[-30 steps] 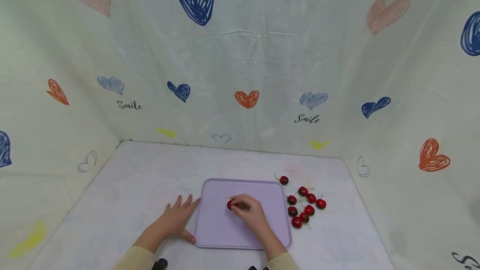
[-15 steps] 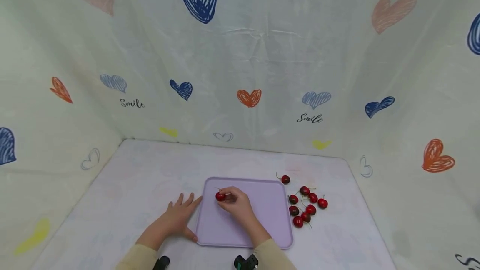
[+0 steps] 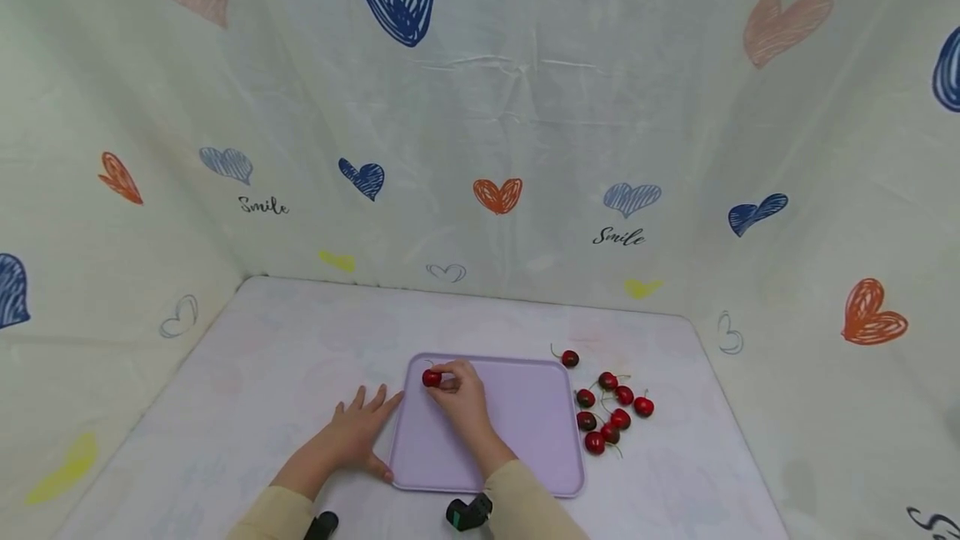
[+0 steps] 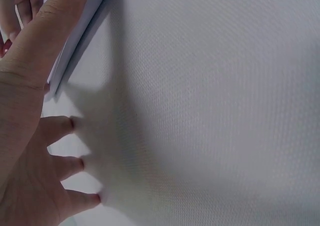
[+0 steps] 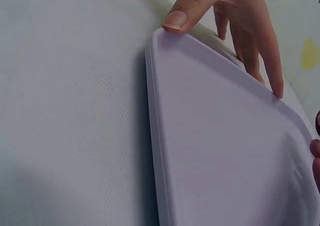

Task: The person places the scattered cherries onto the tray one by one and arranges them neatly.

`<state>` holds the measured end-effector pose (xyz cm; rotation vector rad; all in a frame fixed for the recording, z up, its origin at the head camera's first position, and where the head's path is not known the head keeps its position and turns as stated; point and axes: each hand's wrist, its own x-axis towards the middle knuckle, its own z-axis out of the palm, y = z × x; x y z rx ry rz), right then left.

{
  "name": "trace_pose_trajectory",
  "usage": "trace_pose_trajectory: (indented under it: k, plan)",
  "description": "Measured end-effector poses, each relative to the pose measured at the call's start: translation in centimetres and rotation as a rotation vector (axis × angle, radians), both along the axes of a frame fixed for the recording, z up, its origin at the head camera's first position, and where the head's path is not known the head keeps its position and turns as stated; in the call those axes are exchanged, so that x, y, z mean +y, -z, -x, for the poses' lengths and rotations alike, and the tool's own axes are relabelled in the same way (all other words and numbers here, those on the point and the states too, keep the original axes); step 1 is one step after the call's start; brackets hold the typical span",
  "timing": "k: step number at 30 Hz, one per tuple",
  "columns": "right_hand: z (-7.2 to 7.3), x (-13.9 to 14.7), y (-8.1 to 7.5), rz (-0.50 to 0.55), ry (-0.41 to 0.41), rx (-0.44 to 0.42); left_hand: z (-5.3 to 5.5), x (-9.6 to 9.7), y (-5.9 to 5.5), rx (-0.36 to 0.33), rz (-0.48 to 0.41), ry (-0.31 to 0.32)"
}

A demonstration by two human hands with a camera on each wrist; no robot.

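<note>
My right hand (image 3: pixel 463 400) pinches a dark red cherry (image 3: pixel 431 378) by its body, near the far left corner of the lilac tray (image 3: pixel 525 440). A thin stem rises from the fruit. Whether the cherry touches the tray's floor I cannot tell. Spread wide, my left hand (image 3: pixel 351 433) rests on the table with thumb and index fingertip against the tray's left edge. The right wrist view shows this left hand (image 5: pixel 245 21) along the rim, while only the fingertips of the right hand (image 5: pixel 316 153) show at the frame's edge.
Several loose cherries lie on the table right of the tray, among them a bright red cherry (image 3: pixel 643 407). One cherry (image 3: pixel 570 359) sits apart beyond the tray's far right corner. A white curtain with printed hearts (image 3: pixel 498 197) stands behind the table.
My right hand has carried the cherry left and away from me, from the tray's middle to near its far left corner. The left hand has stayed in place.
</note>
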<state>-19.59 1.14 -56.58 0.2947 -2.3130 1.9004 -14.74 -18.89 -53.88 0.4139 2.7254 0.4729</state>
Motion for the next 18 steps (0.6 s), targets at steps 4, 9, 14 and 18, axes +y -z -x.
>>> trace_pose_trajectory:
  k: [4, 9, 14, 18]
  plan:
    - [0.3, -0.4, 0.6, -0.218, 0.087, 0.098, -0.2, 0.0, -0.3, 0.003, -0.002, 0.005]
    - [0.4, -0.8, 0.9, -0.452, 0.199, 0.22, -0.3, 0.1, -0.7, 0.009, -0.001, 0.009]
    - [0.5, -1.0, 1.2, -0.542, 0.233, 0.249, -0.3, 0.1, -0.5, 0.017, 0.0, 0.01]
    - [0.6, -1.0, 1.3, -0.566, 0.232, 0.246, -0.3, 0.1, -0.5, 0.024, -0.004, 0.012]
